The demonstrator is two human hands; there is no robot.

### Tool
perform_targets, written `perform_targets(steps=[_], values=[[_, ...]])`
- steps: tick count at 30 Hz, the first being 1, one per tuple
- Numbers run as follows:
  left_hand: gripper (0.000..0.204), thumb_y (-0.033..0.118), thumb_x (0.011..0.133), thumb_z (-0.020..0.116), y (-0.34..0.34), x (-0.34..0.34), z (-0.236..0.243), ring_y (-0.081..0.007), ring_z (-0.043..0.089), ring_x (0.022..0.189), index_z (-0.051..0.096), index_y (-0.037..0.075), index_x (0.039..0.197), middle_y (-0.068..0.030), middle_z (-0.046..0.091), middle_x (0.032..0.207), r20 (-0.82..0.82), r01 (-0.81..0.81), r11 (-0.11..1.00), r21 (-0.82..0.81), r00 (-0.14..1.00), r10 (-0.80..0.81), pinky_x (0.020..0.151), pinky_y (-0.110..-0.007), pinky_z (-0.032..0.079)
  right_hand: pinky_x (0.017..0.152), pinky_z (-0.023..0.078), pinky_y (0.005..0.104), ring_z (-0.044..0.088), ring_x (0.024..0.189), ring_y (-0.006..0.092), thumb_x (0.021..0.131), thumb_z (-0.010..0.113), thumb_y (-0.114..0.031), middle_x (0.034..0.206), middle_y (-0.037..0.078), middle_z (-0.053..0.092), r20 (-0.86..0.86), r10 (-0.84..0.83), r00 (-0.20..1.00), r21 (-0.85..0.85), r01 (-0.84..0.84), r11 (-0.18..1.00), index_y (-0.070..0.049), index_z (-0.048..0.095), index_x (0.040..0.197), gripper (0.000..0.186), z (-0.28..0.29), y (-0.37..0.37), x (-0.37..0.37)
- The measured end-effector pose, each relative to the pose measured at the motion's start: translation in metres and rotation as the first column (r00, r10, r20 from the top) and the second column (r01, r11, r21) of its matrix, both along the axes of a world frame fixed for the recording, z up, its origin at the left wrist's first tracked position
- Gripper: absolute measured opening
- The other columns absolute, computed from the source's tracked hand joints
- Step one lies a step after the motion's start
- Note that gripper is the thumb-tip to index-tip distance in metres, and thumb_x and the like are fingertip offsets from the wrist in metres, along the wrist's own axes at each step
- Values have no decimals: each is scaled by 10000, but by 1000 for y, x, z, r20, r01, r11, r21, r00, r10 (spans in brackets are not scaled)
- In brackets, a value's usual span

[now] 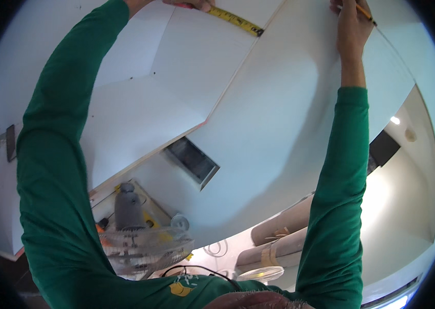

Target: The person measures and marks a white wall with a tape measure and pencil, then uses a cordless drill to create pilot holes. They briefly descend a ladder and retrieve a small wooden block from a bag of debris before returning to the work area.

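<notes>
clamping a yellow tape measure (pixel 233 20) in the left hand (pixel 204 4) and a pencil (pixel 366 13) in the right hand (pixel 350 28)

closing the left hand on the yellow tape measure, with part of that grip lying beyond the upper border; extending the blade rightward and slightly below the fingers, bringing its far end to a thin panel edge (pixel 239 70). pinching the pencil in the right hand, pointing its dark tip to the right of and below the fingers; leaving contact at the tip hard to tell. holding both hands well apart, facing a pale panel (pixel 279 103) between and below them. wearing green sleeves (pixel 58 113) below each wrist. looking past a dark rectangular insert (pixel 192 160) well below the left hand, toward a fan (pixel 140 239) farther below it, and grey rolls (pixel 284 224) far below the right hand.
</notes>
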State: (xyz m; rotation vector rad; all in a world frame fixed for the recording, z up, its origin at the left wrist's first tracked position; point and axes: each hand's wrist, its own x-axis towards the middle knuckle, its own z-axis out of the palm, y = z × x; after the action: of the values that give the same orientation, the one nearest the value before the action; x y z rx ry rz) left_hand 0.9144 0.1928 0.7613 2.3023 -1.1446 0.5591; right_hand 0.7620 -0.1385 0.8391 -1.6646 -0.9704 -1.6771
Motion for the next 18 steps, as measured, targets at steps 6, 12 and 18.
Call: perform_targets(steps=[6, 12, 18], values=[[312, 335, 956, 825, -28, -7, -68, -232, 729, 929, 855, 118, 1178, -96, 829, 1031, 63, -11, 999, 51, 998, 8, 868, -390, 582, 719, 520, 270, 602, 787, 94, 1102, 638, -249, 894, 3, 686, -65, -25, 998, -122, 17, 992, -69, 719, 1061, 201, -1, -23, 5], [337, 382, 967, 811, -21, 15, -65, -257, 747, 961, 848, 123, 1180, -128, 828, 1063, 178, 36, 999, 28, 983, -41, 890, -401, 592, 725, 512, 262, 593, 783, 89, 1094, 638, -214, 880, 0, 678, -161, -24, 987, -56, 15, 998, -69, 714, 1042, 172, -10, -11, -2], [374, 381, 955, 823, -6, 18, -45, -256, 752, 977, 840, 97, 1199, -126, 831, 1087, 197, 35, 999, 19, 980, -38, 883, -395, 594, 714, 495, 259, 582, 781, 87, 1087, 639, -208, 876, -3, 668, -171, -42, 984, -74, 30, 997, -85, 707, 1016, 158, -30, -9, 7]])
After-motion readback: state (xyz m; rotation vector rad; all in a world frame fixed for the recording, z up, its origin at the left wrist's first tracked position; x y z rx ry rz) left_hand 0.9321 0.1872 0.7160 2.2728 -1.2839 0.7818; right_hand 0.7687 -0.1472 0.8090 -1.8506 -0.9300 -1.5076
